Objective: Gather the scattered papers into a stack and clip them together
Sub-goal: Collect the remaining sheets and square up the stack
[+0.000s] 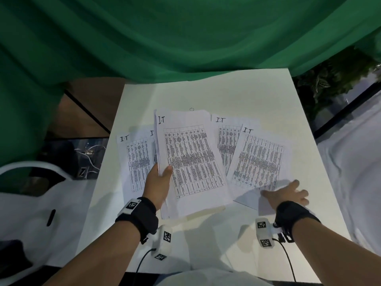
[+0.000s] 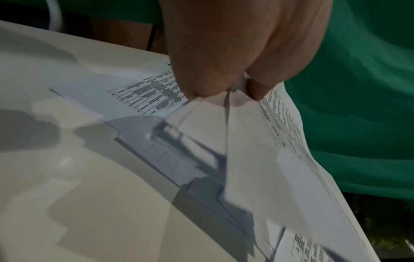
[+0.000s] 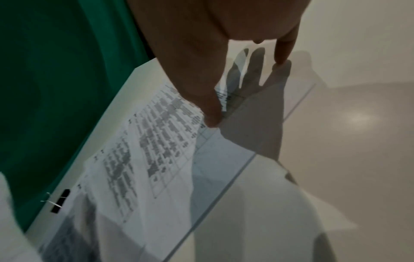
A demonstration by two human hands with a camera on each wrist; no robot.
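Observation:
Printed sheets headed "I-T" lie fanned across the white table (image 1: pixel 237 93). My left hand (image 1: pixel 162 173) grips a stack of sheets (image 1: pixel 191 162) by its left edge, thumb on top, and holds it above the table; the left wrist view shows the fingers (image 2: pixel 201 83) pinching the loose sheets (image 2: pixel 280 177). One sheet (image 1: pixel 134 162) lies at the left and another (image 1: pixel 224 141) sits right of the stack. My right hand (image 1: pixel 288 191) rests spread and flat on the lower corner of the rightmost sheet (image 1: pixel 259 159), thumb tip (image 3: pixel 211 122) on the paper. A black binder clip (image 3: pixel 60 200) sits at the far edge behind the stack.
Green cloth (image 1: pixel 185 38) hangs behind the table's far edge. A white chair (image 1: pixel 41 174) and cables (image 1: pixel 88 153) are at the left, and a plant (image 1: pixel 334 79) is at the back right. The table's near strip (image 1: pixel 206 244) shows bare white surface.

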